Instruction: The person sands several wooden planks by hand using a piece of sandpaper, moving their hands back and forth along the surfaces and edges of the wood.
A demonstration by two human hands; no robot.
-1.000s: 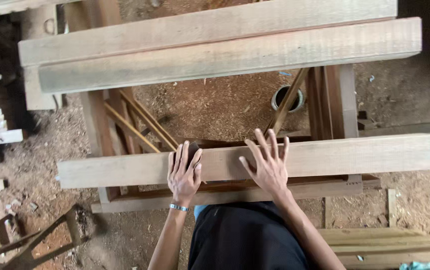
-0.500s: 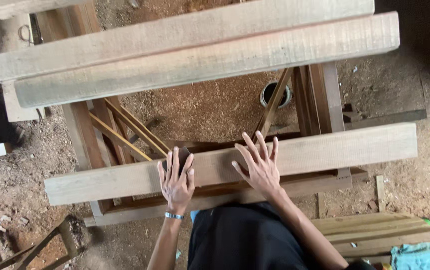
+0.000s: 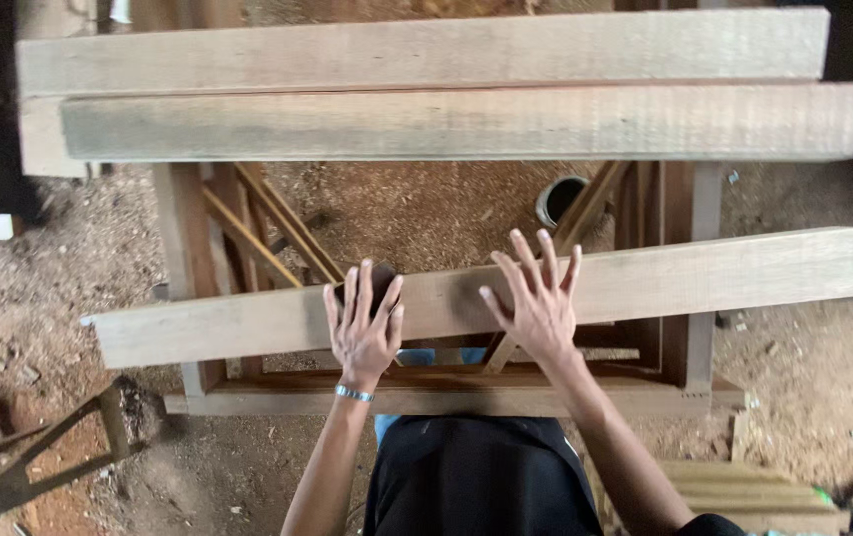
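Observation:
A long pale wooden plank (image 3: 705, 278) lies across a wooden frame (image 3: 446, 397) in front of me, tilted slightly with its right end farther away. My left hand (image 3: 362, 328) rests flat on the plank near its middle, fingers spread, a bracelet on the wrist. My right hand (image 3: 536, 303) lies flat on the same plank just to the right, fingers splayed. A dark knot or hole sits in the plank just under my left fingertips. Neither hand grips anything.
Two more long planks (image 3: 446, 124) lie side by side across the far end of the frame. A small round container (image 3: 558, 199) stands on the sawdust-covered ground below. Wooden offcuts (image 3: 734, 486) lie at lower right, another wooden stand (image 3: 29, 457) at lower left.
The view has shifted so the planks sit farther right in the picture. Both hands stay flat on the near plank in about the same places.

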